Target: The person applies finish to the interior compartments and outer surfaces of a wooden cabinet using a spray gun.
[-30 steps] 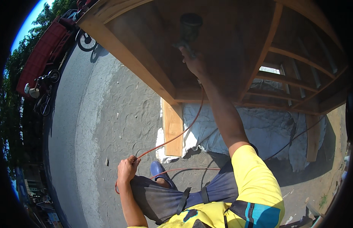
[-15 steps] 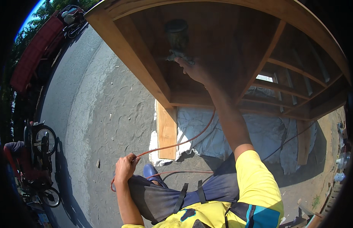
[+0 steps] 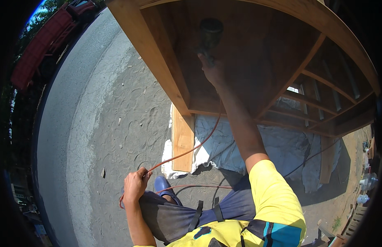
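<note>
Spray gun (image 3: 211,35) moved rightward in view, gripped by the right hand (image 3: 213,72), cabinet edge (image 3: 152,53) left of its fingers; left hand (image 3: 135,184) gripped hose (image 3: 182,154), open ground (image 3: 117,144) beside its fingers.

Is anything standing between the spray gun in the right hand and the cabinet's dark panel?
Nothing solid is visible between the spray gun and the dark panel, though the gap's depth is unclear. The reddish hose runs from below the right hand down to the left hand, outside that space.
</note>
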Demonstrator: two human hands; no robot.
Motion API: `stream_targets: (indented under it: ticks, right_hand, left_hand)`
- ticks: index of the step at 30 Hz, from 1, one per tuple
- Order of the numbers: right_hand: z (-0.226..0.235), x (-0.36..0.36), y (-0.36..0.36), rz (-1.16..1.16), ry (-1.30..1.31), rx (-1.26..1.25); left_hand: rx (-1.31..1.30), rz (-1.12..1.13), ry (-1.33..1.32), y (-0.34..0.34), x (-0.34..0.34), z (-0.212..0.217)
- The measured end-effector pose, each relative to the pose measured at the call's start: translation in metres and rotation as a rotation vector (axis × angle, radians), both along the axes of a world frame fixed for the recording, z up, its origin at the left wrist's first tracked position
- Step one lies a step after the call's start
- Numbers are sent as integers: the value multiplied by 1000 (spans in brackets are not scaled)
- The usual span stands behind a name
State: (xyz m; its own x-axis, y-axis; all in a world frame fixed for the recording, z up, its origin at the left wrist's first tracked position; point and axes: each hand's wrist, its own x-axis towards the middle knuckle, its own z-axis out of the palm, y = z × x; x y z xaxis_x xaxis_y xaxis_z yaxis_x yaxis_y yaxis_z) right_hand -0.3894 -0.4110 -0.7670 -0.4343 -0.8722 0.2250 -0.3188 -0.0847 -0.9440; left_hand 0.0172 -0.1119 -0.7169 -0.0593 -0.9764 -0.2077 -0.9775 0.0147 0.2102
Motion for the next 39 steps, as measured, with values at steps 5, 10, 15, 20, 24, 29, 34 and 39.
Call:
stream_targets:
  ticks: [5,10,15,20,24,29,34,39]
  right_hand:
    - [-60,1,-7,-59,-20,158]
    - [-92,12,12,-56,43,194]
    - [-116,18,22,-100,128,-92]
    - [-60,11,40,-30,-90,284]
    - [-40,12,37,-67,-169,69]
    - [-56,18,33,-69,-207,60]
    - [-112,16,29,-73,-114,133]
    - [-120,23,49,-8,15,184]
  left_hand:
    - [-28,-36,6,6,1,4]
    - [0,9,6,13,7,11]
    - [-13,-7,23,13,14,2]
    - [1,-13,23,7,10,0]
    - [12,-20,15,1,5,0]
    - [9,-20,6,4,6,3]
    - [36,3,-8,7,4,2]
    - [47,39,-17,12,7,4]
